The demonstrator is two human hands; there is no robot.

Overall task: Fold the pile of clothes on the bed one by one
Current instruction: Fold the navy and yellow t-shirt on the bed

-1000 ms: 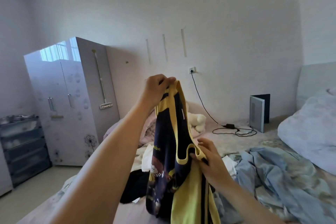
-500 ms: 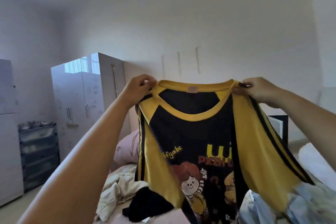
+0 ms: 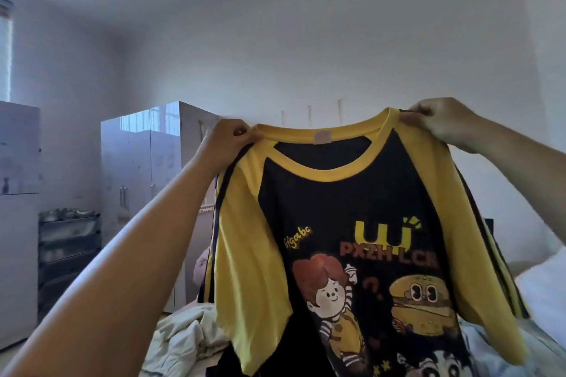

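The black and yellow cotton T-shirt (image 3: 352, 223) has words on its front: "Efgabc", big yellow "UJ", and orange "PXZH·LCK".

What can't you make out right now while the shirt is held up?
- Head view: the T-shirt hem, cut off by the bottom edge.
- Most of the bed and clothes pile, hidden behind the shirt.
- Fingertips of the left hand and right hand, tucked into the shoulder fabric.

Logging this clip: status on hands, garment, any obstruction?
Left hand and right hand each pinch a shoulder of the yellow-and-navy T-shirt. Shirt held up, spread, print facing camera. Unfolded. Nothing in the way.
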